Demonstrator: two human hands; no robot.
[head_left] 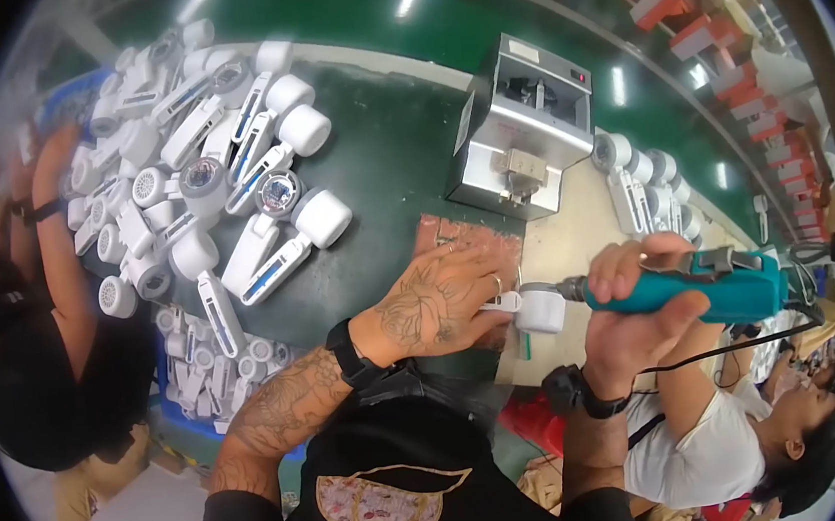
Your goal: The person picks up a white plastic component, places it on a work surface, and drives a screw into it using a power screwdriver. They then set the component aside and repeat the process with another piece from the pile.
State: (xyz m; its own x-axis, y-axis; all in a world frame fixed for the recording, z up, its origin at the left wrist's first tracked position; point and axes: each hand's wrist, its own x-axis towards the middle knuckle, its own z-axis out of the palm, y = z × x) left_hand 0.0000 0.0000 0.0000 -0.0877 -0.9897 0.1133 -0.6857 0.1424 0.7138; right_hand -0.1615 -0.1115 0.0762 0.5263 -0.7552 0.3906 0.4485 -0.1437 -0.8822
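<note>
My left hand (442, 303) is closed around the handle of a white handheld device, pressing it down over a reddish-brown mat (442, 234). The device's round white head (541, 311) sticks out past my fingers to the right. My right hand (633, 305) grips a teal electric screwdriver (722, 286) held level. The tool's metal tip (571, 290) points left and meets the round head's right side; whether it sits in a screw cannot be made out. Most of the device's handle is hidden under my left hand.
A large pile of similar white devices (193, 177) covers the left of the dark green table, with more in a blue crate (187, 423) below. A silver machine (525, 120) stands ahead. Finished-looking white units (637, 189) line the right. People sit on both sides; a black cord trails from the screwdriver.
</note>
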